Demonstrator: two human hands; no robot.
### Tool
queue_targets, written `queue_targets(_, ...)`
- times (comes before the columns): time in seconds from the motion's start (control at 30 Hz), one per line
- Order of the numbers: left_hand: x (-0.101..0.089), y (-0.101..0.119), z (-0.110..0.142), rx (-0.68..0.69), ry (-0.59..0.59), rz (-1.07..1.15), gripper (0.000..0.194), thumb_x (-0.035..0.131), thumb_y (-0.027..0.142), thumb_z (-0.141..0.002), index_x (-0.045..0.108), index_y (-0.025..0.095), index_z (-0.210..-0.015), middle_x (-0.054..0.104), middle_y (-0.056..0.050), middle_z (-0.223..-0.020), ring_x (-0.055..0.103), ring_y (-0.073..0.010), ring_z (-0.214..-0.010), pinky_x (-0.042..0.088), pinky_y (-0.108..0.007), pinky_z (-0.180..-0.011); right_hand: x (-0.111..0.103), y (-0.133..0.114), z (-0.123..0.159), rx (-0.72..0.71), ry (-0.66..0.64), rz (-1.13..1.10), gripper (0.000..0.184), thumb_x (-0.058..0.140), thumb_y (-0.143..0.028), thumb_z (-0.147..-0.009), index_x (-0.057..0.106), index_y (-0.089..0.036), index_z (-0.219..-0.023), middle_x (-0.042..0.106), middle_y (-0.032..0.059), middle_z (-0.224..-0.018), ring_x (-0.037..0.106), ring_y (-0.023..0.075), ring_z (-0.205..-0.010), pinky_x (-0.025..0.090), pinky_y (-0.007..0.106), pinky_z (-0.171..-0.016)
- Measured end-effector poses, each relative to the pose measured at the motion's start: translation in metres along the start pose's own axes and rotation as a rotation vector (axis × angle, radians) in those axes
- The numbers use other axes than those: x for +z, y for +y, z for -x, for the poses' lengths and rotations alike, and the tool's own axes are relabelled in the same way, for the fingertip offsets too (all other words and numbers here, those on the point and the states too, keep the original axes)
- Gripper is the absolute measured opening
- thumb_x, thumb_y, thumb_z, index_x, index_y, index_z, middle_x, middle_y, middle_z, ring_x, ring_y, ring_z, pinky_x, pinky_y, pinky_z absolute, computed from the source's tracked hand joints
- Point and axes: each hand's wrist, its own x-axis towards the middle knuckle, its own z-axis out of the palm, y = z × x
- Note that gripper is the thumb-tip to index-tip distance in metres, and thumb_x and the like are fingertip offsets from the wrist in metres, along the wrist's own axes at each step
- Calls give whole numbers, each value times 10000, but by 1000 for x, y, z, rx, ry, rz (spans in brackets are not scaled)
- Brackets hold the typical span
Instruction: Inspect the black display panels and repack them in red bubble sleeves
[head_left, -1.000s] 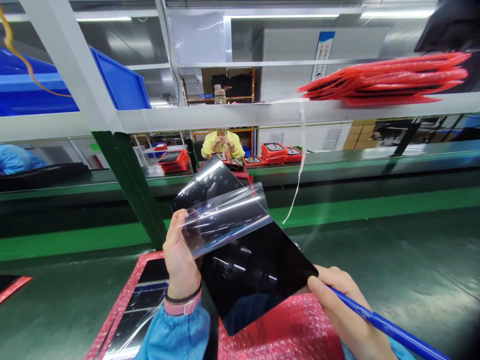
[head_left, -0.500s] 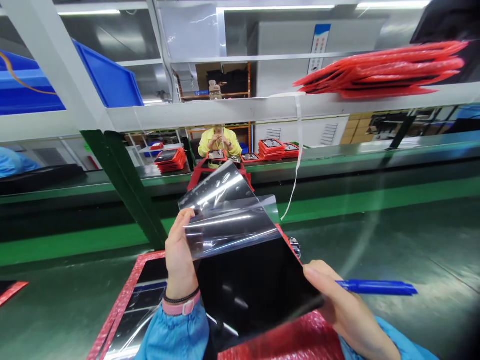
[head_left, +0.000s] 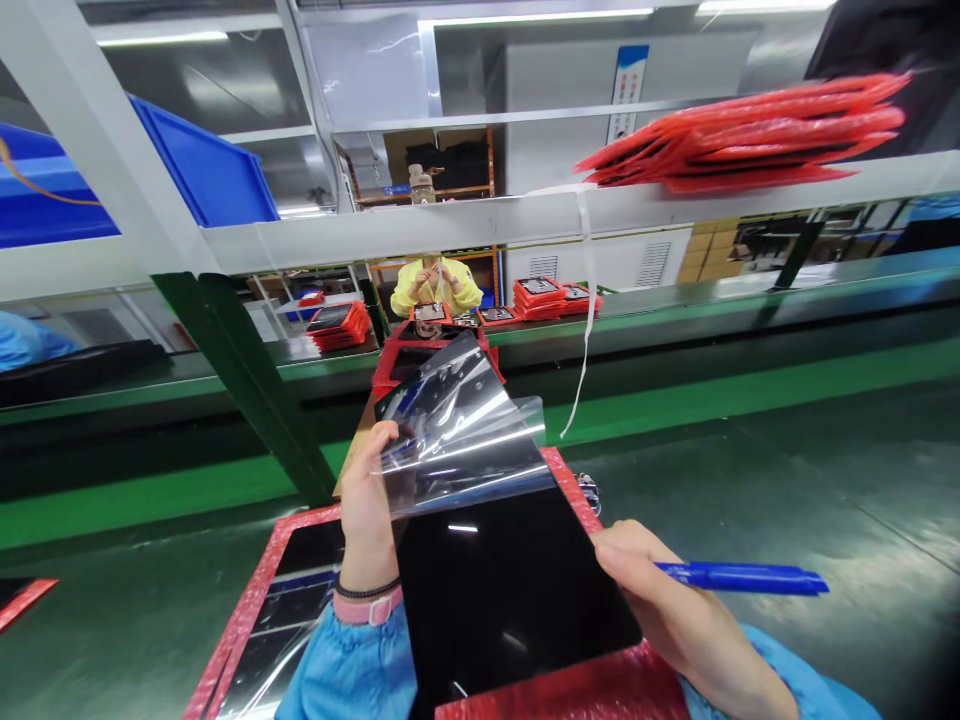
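Between my hands a glossy black screen panel (head_left: 510,590) is held tilted. A clear film (head_left: 465,455) is peeled back and curled over its far part. My left hand (head_left: 369,510) grips the panel's left edge, with the thumb at the film. My right hand (head_left: 667,590) pinches the panel's right edge and also holds a blue pen (head_left: 742,578), which sticks out to the right. Under the panel lies red bubble wrap (head_left: 585,690). To the left, another black panel (head_left: 300,590) with clear film rests on a red bubble bag.
Beyond the bench, a co-worker in yellow (head_left: 436,285) sits near stacks of red-wrapped panels (head_left: 540,295). Red bubble bags (head_left: 742,135) lie on the shelf overhead. A green post (head_left: 240,390) stands at left, and a white strap (head_left: 589,310) hangs down.
The panel has tilted slightly, so the reflections on it and the film have shifted. My hands keep their grip, and the view has moved a little.
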Motion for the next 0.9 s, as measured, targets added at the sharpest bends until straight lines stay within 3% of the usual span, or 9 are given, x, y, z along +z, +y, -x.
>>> queue_targets(0.17, -3, 7, 16, 94, -170, -15, 89, 648, 215, -666, 621, 175, -591, 554, 23, -669, 518, -134, -718, 423, -242, -739, -4, 3, -2, -104, 89, 142, 484, 718, -681, -589, 731, -212, -708, 695, 68, -825, 604, 307, -907, 419, 462, -893)
queue_targets(0.33, 0, 17, 40, -39, -368, 112, 251, 546, 367, -793, 599, 173, -644, 614, -34, -759, 556, -176, -779, 432, -259, -738, -4, -2, 2, -256, 197, 318, 450, 651, -658, -684, 743, -227, -770, 697, 65, -858, 607, 298, -919, 441, 409, -875)
queue_targets(0.43, 1, 20, 48, -20, -378, 120, 290, 538, 397, -799, 603, 164, -638, 647, -63, -804, 569, -196, -829, 426, -262, -780, -4, -9, 2, -383, 41, 486, 348, 605, -550, -775, 690, -224, -689, 660, 31, -722, 591, 226, -729, 473, 321, -702)
queue_targets(0.53, 0, 21, 52, -12, -373, 103, 301, 537, 398, -795, 601, 162, -620, 659, -74, -817, 574, -202, -822, 422, -263, -762, -5, -16, -2, -471, -149, 591, 295, 592, -455, -806, 613, -206, -650, 571, -10, -587, 496, 151, -560, 425, 255, -544)
queue_targets(0.63, -1, 21, 55, 3, -365, 96, 292, 536, 390, -790, 611, 163, -623, 664, -75, -827, 587, -213, -830, 426, -272, -756, -7, -17, -6, -495, -187, 614, 225, 609, -417, -806, 634, -201, -745, 576, -30, -582, 502, 130, -520, 427, 229, -508)
queue_targets(0.7, -1, 21, 57, 22, -365, 87, 284, 542, 386, -787, 625, 164, -630, 667, -73, -818, 600, -224, -835, 432, -284, -764, -10, -13, -7, -520, -196, 630, 229, 627, -403, -807, 666, -212, -928, 665, -16, -691, 614, 164, -608, 499, 228, -571)
queue_targets(0.77, -2, 20, 59, 37, -371, 75, 273, 554, 377, -778, 638, 162, -630, 674, -75, -815, 613, -232, -823, 440, -293, -754, -12, -6, -6, -588, -171, 662, 394, 656, -371, -805, 599, -240, -1172, 730, 14, -944, 696, 220, -845, 559, 251, -738)
queue_targets(0.83, -4, 18, 59, 41, -390, 69, 249, 564, 351, -763, 651, 160, -628, 685, -79, -830, 623, -233, -802, 448, -297, -736, -13, 2, -4, -691, -91, 702, 606, 674, -319, -807, 435, -272, -1361, 647, 45, -1248, 636, 247, -1107, 530, 291, -914)
queue_targets(0.9, -6, 15, 59, 64, -404, 62, 213, 577, 321, -737, 662, 161, -624, 693, -73, -834, 628, -224, -779, 456, -289, -718, -12, 9, -2, -827, 24, 711, 760, 661, -256, -824, 253, -286, -1465, 423, 69, -1484, 508, 246, -1272, 469, 323, -1010)
